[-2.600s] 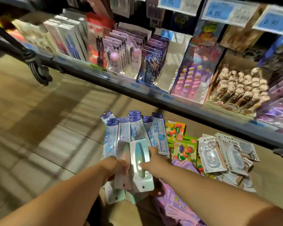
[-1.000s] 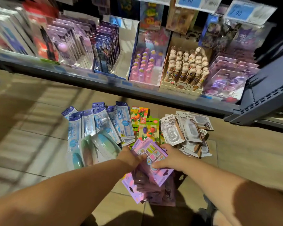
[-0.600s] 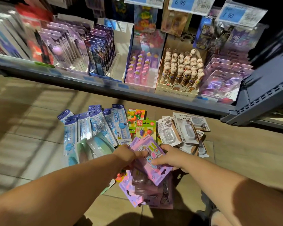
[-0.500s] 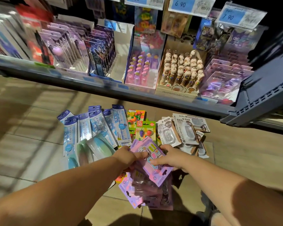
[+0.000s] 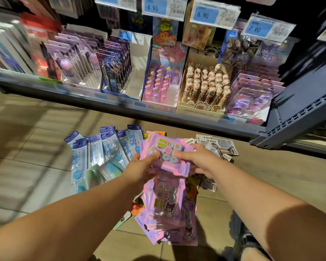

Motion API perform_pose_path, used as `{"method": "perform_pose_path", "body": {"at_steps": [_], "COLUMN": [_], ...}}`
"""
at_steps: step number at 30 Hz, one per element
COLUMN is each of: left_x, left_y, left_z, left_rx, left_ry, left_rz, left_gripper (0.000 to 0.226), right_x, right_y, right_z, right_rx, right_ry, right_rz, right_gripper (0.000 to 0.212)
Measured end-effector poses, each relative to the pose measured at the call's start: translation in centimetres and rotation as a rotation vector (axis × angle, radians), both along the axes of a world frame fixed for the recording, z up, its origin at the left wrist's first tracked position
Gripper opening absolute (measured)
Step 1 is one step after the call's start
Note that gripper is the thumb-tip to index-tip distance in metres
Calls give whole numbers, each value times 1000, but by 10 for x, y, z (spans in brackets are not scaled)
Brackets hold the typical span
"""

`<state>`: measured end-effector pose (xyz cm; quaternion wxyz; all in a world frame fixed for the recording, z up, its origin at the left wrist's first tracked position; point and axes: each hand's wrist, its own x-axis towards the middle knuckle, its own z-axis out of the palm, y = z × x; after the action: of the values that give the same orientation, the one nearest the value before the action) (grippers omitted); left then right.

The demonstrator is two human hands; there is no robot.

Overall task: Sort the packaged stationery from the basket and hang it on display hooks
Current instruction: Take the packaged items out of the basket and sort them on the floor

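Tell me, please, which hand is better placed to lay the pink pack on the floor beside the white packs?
Probably the right hand: it grips the pink pack on the side nearest the white packs.

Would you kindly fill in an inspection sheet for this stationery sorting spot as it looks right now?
Surface: tiled floor, packs sorted in groups.
Job's things: pink sticker packs held up; purple pile below; blue ruler packs fanned left; white packs right.
Clutter: fruit-print packs half hidden.
Grippers: left hand and right hand both grip the pink packs.
Cables: nothing seen.
Surroundings: stocked shelf, price tags; no basket seen.
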<state>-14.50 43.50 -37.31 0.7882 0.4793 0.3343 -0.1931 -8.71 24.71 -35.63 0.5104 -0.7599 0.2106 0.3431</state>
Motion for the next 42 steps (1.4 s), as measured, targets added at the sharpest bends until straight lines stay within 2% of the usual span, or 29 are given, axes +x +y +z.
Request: {"method": "perform_pose_path", "body": {"at_steps": [1, 4, 5, 9, 11, 14, 17, 19, 21, 23, 25, 27, 29, 30, 33, 35, 37, 40, 42], "left_x": [3, 12, 13, 13, 13, 17, 21, 23, 21, 19, 16, 13, 10, 8, 0, -5, -9, -13, -17], "left_y": [0, 2, 3, 17, 25, 34, 41, 45, 47, 48, 48, 47, 49, 52, 62, 68, 76, 88, 92], "left_z": [4, 14, 19, 24, 24, 22, 24, 26, 27, 24, 20, 17, 11, 8, -2, -6, -8, -16, -20], "left_rx": [-15, -76, -89, -77, -98, -116, -39, -4, 21, 17, 1, 10, 47, 67, 106, 117, 142, 237, 255], "left_ry": [-21, -62, -68, -74, -85, -98, -111, -104, -91, -71, -54, -36, -23, -18, -29, -25, -33, -30, -18], "left_rz": [33, 70, 52, -109, -172, -128, -146, -287, -431, -456, -420, -389, -356, -344, -295, -238, -212, -209, -190], "left_gripper": [45, 73, 73, 34, 31, 41, 24, 19, 28, 32, 29, 34, 32, 27, 24, 15, 15, 51, 52], "right_x": [1, -2, -3, 1, 6, 16, 22, 23, 25, 23, 19, 12, 2, -3, -22, -37, -52, -68, -72], "right_y": [4, 21, 26, 32, 27, 18, 13, 16, 22, 28, 34, 40, 45, 46, 37, 28, 22, 21, 22], "right_z": [2, 11, 11, 8, 13, 21, 24, 29, 29, 28, 19, 9, 1, -3, -21, -39, -56, -69, -72], "right_rx": [90, 334, 380, 336, 321, 300, 286, 246, 141, 61, 62, 96, 84, 18, -300, -400, -385, -398, -392], "right_ry": [27, 59, 36, -130, -167, -187, -193, -224, -285, -321, -336, -339, -270, -225, -140, -135, -69, -4, -23], "right_rz": [-72, -188, -226, -188, -80, 74, 192, 265, 292, 232, 174, 161, 166, 157, 136, 136, 163, 270, 236], "right_gripper": [77, 41, 39, 53, 53, 64, 69, 75, 87, 97, 104, 94, 64, 54, 48, 44, 54, 97, 107]}}
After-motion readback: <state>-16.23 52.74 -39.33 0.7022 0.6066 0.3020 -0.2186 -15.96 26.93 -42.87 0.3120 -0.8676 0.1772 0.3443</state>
